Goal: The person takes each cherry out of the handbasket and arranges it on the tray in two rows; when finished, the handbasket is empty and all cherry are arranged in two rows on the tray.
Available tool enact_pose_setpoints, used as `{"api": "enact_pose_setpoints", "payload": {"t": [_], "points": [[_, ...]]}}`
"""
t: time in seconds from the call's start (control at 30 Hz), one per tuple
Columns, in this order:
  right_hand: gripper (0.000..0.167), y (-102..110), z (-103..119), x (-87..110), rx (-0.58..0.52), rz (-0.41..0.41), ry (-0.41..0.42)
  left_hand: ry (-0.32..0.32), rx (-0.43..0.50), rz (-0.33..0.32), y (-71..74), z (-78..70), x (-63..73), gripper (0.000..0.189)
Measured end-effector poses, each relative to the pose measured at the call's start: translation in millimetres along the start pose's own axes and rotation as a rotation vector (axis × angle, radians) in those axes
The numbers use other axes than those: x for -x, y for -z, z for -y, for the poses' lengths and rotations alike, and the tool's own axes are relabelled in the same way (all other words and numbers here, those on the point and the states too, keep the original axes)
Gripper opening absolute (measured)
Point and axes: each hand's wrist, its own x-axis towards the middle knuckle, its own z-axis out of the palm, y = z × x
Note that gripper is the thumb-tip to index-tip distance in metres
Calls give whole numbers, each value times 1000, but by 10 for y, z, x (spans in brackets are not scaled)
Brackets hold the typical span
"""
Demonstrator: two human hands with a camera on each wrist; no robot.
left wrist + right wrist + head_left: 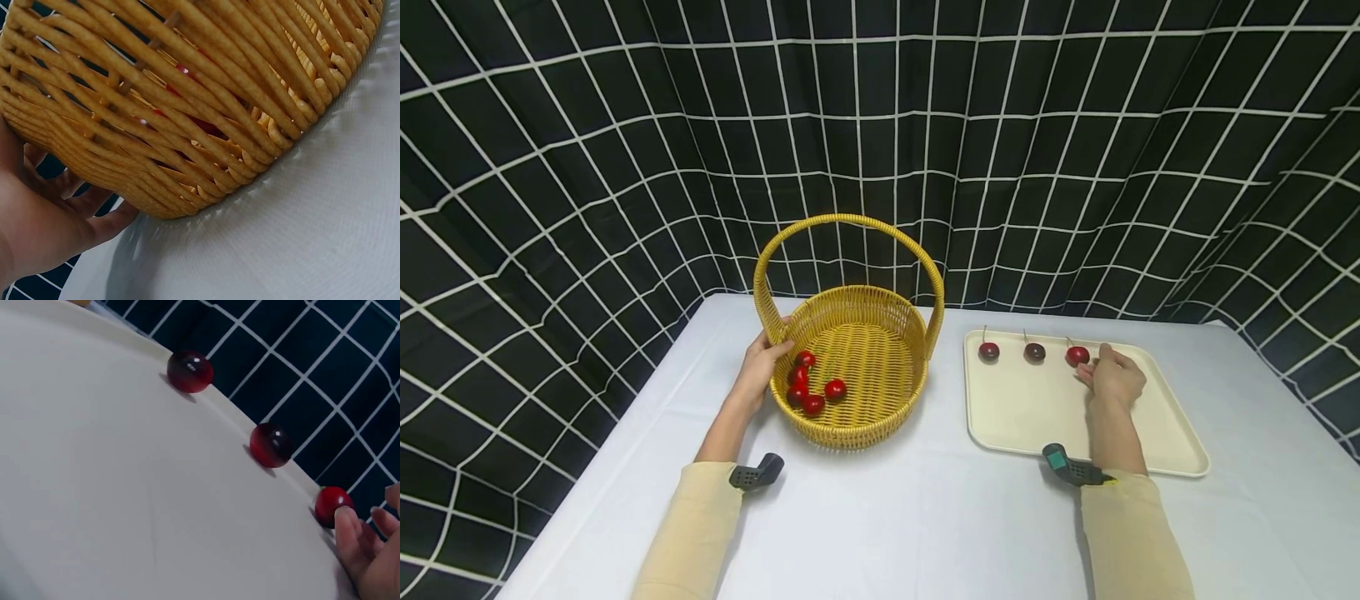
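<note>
1. Left of centre: left hand (756, 371) has its fingers clamped on the rim of the basket (850, 433), which stands upright on the tabletop (940, 517).
2. Basket, lower-left interior: several loose cherries (814, 405) lie grouped.
3. Right of centre: tray (1022, 408). Along its upper edge, in a spaced row: left cherry (988, 352), middle cherry (1034, 352), right cherry (1077, 356).
4. Right: right hand (1116, 383), beside the right cherry, fingers partly bent; whether they grip it cannot be told.
5. Step in hand, as judged: handling the right cherry; placing or picking up is undetermined.
6. Next move, as judged: a light pinch or clean release, the basket kept steady, neighbouring cherries undisturbed.
</note>
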Motion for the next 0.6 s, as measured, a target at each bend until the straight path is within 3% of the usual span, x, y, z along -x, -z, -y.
{"api": "enact_pose_setpoints", "payload": {"t": [0.2,0.4,0.5,0.6], "points": [[50,28,93,40,-50,6,34,-4,0,-5,9,13,-13,51],[28,53,242,148,-161,54,74,-4,-4,-4,16,19,-24,50],[34,50,316,214,-191,92,62,-3,-8,-6,15,18,-23,50],[50,41,381,278,-183,129,28,0,-9,-5,14,15,-17,51]]}}
